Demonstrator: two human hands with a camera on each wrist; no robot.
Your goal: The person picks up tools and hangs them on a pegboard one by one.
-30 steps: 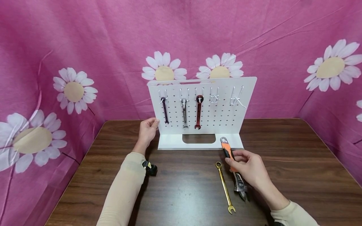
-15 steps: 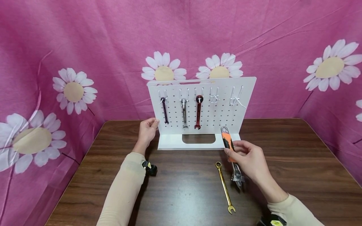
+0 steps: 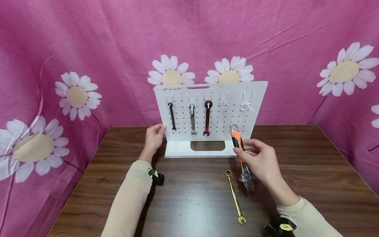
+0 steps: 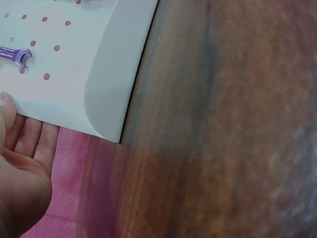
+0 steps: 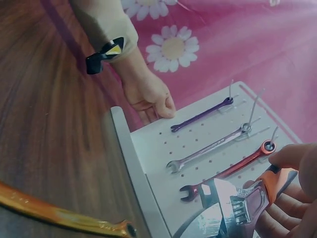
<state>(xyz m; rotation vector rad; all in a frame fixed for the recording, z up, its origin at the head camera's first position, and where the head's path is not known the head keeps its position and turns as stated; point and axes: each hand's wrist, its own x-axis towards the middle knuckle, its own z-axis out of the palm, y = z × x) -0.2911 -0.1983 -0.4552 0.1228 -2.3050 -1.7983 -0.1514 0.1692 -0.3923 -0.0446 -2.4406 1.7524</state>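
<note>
My right hand point(image 3: 262, 161) grips an adjustable wrench point(image 3: 237, 141) by its orange and black handle, thumb in front. The wrench is raised before the lower right of a white pegboard point(image 3: 183, 135), ring end up, jaw end down. In the right wrist view its metal head point(image 5: 237, 210) looms close. My left hand point(image 3: 154, 136) pinches the pegboard's left edge; in the left wrist view the thumb point(image 4: 6, 111) lies at the front and the fingers pass behind. A gold combination wrench point(image 3: 235, 199) lies on the table, left of the right hand.
Purple point(image 3: 172, 117), silver point(image 3: 192, 119) and red point(image 3: 207, 120) combination wrenches hang on the board. To their right, two more white hooks point(image 3: 224, 103) stick out. The board's base stands on the brown wooden table point(image 3: 189, 204). A pink flowered cloth point(image 3: 127, 65) surrounds the table.
My right hand has lifted the adjustable wrench upward and slightly left, bringing its ring end in front of the pegboard's lower part. The left hand stays at the board's edge.
</note>
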